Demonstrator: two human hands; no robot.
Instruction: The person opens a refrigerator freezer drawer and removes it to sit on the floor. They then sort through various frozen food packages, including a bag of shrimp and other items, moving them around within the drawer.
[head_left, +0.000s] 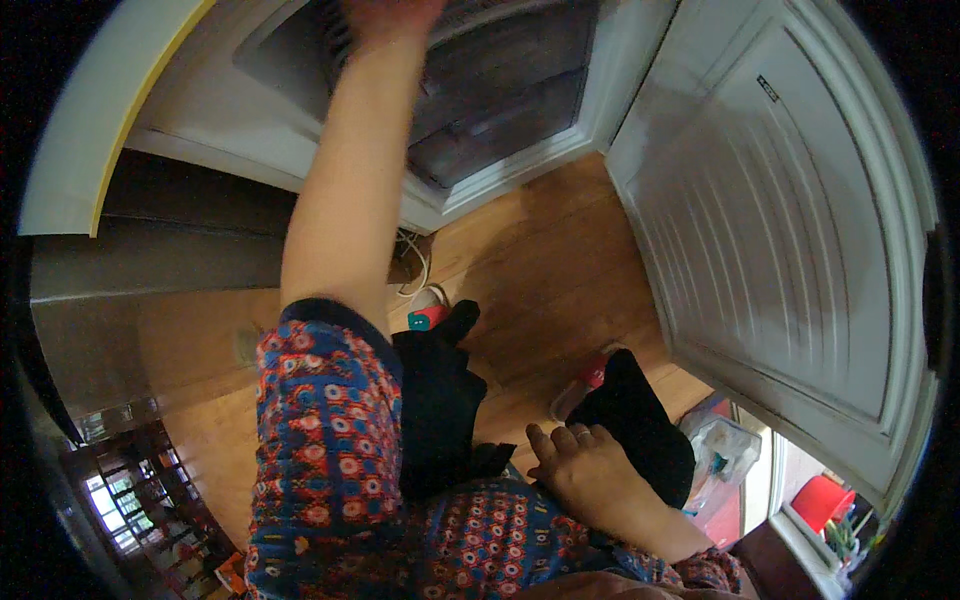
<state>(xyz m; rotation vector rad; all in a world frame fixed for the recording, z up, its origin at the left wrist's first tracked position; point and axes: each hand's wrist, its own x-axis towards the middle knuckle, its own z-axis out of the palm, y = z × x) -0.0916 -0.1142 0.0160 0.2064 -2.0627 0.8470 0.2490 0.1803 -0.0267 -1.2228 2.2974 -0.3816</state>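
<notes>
My left arm stretches forward to the top edge of the view, in front of a white refrigerator or freezer cabinet (517, 180). Only a blurred part of my left hand (394, 19) shows, and its fingers are cut off by the frame, so any hold is hidden. Behind the forearm is the cabinet's dark interior with drawer-like fronts (502, 90). To the right stands its white door (750, 247), swung wide, with a ribbed inner panel. My right hand (581, 461), a ring on one finger, hangs near my right thigh, back up, fingers loosely apart; nothing shows in it.
My feet are on a wood-look floor (555, 247). A white cable (420, 274) lies by the cabinet's lower corner. At left are a grey cabinet-like body (165, 259) and a pale panel with a yellow edge (97, 120). Beyond the door sit a plastic bag (724, 442) and a red container (821, 502).
</notes>
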